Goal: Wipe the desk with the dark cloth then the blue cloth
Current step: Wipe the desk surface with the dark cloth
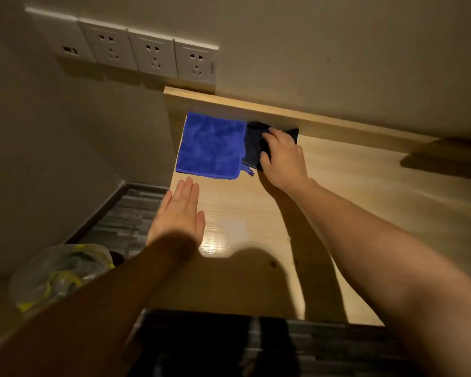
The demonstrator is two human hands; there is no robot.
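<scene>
A folded blue cloth (211, 146) lies flat at the far left corner of the light wooden desk (337, 191). Right beside it, against the back ledge, lies the dark cloth (253, 148). My right hand (282, 156) rests on the dark cloth with its fingers and thumb curled onto the fabric, covering much of it. My left hand (178, 213) hovers flat, fingers straight and together, over the desk's left edge, just short of the blue cloth and holding nothing.
A row of white wall sockets (147, 53) sits above the desk's back ledge (256, 104). A bin with a clear bag (57, 273) stands on the tiled floor at the left. A dark object (207, 344) sits below the desk's near edge.
</scene>
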